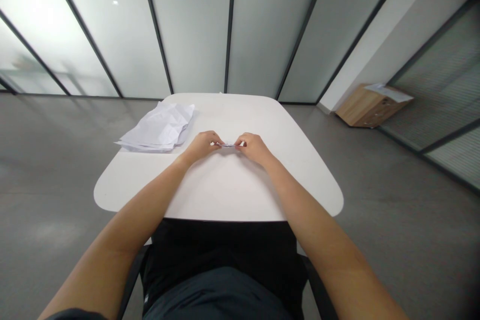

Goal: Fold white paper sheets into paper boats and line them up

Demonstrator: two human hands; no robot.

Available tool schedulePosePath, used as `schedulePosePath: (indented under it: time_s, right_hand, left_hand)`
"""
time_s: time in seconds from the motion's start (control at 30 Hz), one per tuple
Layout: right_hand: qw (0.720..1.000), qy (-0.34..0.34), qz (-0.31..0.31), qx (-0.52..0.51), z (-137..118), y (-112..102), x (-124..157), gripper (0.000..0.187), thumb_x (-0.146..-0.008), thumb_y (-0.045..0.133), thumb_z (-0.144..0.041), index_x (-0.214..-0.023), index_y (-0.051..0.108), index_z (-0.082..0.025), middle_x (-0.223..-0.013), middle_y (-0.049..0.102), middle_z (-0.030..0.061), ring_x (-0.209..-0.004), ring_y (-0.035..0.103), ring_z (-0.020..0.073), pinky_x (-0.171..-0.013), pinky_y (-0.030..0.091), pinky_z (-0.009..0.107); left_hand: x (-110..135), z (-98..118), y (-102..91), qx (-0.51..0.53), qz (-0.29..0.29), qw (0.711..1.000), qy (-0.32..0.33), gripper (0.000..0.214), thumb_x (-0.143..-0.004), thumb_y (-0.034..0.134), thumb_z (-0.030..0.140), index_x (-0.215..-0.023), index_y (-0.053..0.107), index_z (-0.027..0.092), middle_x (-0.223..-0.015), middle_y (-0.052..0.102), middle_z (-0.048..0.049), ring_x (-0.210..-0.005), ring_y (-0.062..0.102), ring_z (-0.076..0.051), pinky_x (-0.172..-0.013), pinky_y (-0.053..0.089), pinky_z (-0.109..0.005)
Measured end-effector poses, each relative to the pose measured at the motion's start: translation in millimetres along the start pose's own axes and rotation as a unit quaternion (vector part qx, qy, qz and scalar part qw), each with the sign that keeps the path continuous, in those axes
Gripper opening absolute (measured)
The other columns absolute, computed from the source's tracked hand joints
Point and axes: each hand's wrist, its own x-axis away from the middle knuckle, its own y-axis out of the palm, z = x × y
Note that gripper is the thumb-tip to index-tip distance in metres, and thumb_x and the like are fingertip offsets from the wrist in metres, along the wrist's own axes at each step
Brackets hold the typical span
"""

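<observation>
Both of my hands rest near the middle of a white table [225, 195]. My left hand [202, 144] and my right hand [252, 145] have their fingers curled, and together they pinch a small folded piece of white paper [228, 145] stretched between them, one hand at each end. The paper is thin and lies close to the tabletop. I cannot make out its exact shape.
A pile of crumpled white paper sheets [160, 127] lies on the table's far left. Frosted glass wall panels [195, 25] stand behind the table. A low wooden cabinet [369, 106] with a sheet on top sits on the grey floor at the right.
</observation>
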Motion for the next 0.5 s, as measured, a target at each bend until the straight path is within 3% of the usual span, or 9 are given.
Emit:
schedulePosePath:
  time_s: [0.1,0.2,0.5]
  right_hand:
    - [0.999,0.000,-0.054,0.004,5,4,1,0.008,-0.086,0.077,-0.015,-0.089,0.080,-0.021,-0.093,0.077,0.0014,-0.082,0.067,0.0149,-0.078,0.047,0.024]
    - [0.998,0.008,-0.066,-0.002,8,6,2,0.006,-0.086,0.078,-0.018,-0.090,0.081,-0.022,-0.094,0.078,0.0006,-0.085,0.069,0.0154,-0.079,0.047,0.024]
    - [0.996,0.034,-0.084,0.002,4,4,2,0.009,-0.090,0.076,-0.023,-0.096,0.083,-0.024,-0.099,0.081,0.0021,-0.092,0.071,0.0173,-0.084,0.050,0.025]
  left_hand:
    - [1,-1,-0.1,-0.031,-0.066,0.997,-0.017,0.021,-0.086,0.072,0.023,-0.102,0.085,0.024,-0.100,0.079,-0.0036,-0.089,0.070,-0.019,-0.082,0.049,-0.027]
    - [3,2,-3.4,-0.030,-0.104,0.993,-0.049,0.023,-0.085,0.072,0.028,-0.104,0.085,0.025,-0.096,0.080,-0.0014,-0.086,0.070,-0.019,-0.076,0.047,-0.026]
    - [2,12,-6.4,-0.059,-0.119,0.990,-0.052,0.028,-0.088,0.071,0.044,-0.106,0.084,0.028,-0.102,0.081,-0.0017,-0.090,0.071,-0.020,-0.081,0.048,-0.027]
